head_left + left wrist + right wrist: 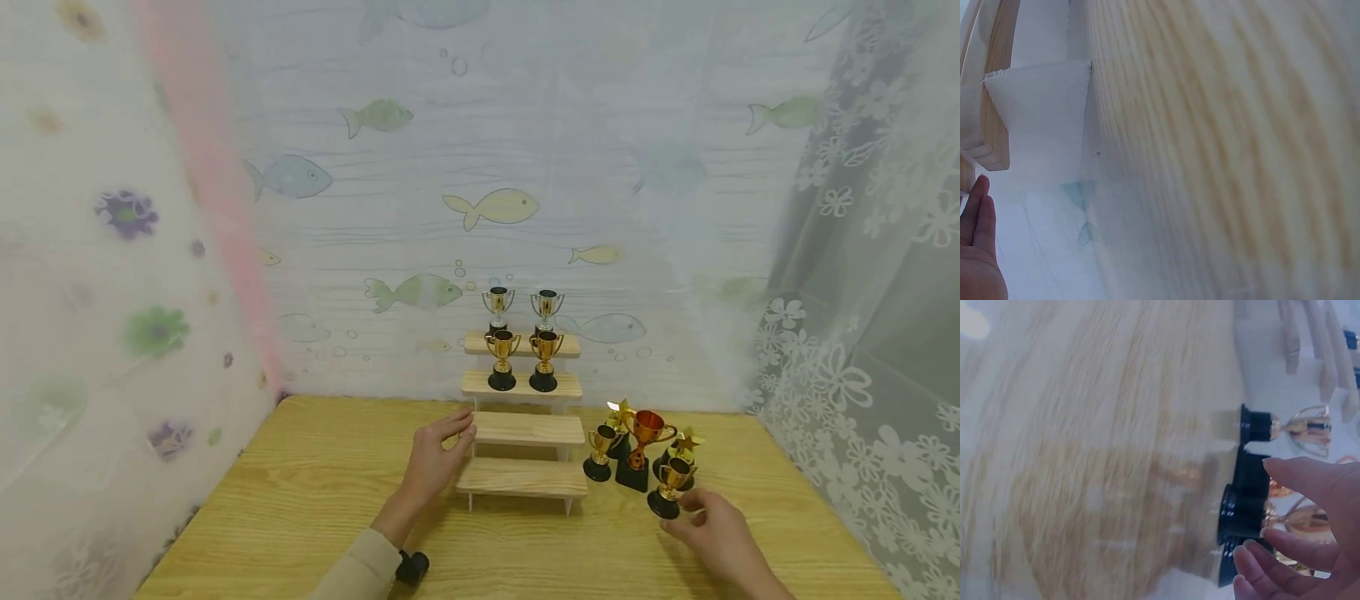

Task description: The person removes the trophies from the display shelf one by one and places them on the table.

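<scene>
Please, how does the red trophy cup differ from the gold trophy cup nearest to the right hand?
The red trophy cup is taller than the gold trophy cup. The red trophy cup's base is blocky; the gold trophy cup's is round. Both have two handles and a black base.

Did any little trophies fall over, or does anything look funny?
No, nothing looks wrong. The four cups on the stepped stand are upright, and so is the red cup on the table. I see no breaks, though the star trophies are partly hidden.
</scene>
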A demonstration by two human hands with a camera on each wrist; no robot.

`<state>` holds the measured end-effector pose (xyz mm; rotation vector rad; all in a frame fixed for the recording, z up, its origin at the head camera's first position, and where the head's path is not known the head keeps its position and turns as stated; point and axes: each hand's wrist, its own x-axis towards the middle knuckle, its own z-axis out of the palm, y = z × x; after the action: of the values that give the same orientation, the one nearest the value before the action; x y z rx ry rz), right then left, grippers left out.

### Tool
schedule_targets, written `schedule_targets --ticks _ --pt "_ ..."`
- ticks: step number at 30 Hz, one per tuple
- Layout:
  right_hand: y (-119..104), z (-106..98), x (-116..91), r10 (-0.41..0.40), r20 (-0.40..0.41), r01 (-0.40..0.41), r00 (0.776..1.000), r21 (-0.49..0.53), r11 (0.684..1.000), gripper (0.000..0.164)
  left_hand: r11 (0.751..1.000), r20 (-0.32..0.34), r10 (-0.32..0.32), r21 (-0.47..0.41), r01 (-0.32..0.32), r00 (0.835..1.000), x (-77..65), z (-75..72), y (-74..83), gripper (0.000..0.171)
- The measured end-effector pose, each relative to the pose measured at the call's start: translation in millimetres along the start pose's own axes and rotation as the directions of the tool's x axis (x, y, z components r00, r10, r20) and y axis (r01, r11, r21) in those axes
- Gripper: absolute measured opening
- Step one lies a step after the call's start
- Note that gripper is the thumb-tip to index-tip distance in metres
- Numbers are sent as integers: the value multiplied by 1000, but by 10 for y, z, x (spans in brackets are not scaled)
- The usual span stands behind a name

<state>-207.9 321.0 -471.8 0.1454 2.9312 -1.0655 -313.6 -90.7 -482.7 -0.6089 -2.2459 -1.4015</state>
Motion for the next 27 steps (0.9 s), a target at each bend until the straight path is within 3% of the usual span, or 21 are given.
schedule_targets --ticks 11,27 --pt "-294 64 -93 -59 -25 60 998 23 998 51 1000 11 -7 -9 7 1000 2 1 -13 31" --pt "-663 272 2 -126 -56 130 990 68 989 48 1000 7 8 7 -8 1000 3 -4 0 31"
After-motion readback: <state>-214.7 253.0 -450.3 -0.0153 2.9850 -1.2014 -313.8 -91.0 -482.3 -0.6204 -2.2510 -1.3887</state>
